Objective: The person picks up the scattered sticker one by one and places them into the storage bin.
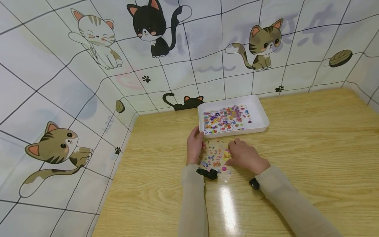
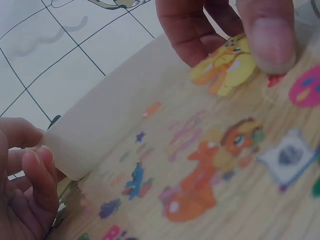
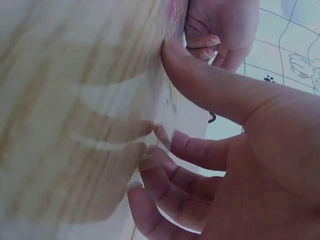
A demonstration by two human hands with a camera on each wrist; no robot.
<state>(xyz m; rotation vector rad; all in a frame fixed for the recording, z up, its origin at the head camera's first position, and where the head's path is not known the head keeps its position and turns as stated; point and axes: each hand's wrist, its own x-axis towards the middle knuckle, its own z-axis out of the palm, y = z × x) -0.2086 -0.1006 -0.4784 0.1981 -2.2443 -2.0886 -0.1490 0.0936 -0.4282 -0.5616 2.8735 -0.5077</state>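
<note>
A clear sticker sheet point(image 1: 214, 156) with small colourful figures lies on the wooden table. My right hand point(image 1: 244, 156) is over its right side, thumb point(image 3: 182, 70) and bent fingers around a yellow pony sticker point(image 2: 227, 70), which it pinches at the edge in the left wrist view. Near it on the sheet shows an orange pony sticker point(image 2: 195, 180). My left hand point(image 1: 195, 146) is at the sheet's upper left, close to the tray's near corner, its thumb and fingertip together. I cannot tell whether they grip the sheet's edge.
Just behind the hands stands a white tray point(image 1: 262, 126) holding many loose-looking bright stickers point(image 1: 225, 118). Cat-patterned wall covering point(image 1: 207, 72) borders the table point(image 1: 311, 148) at the back and left. Black straps point(image 1: 207, 173) sit at both wrists.
</note>
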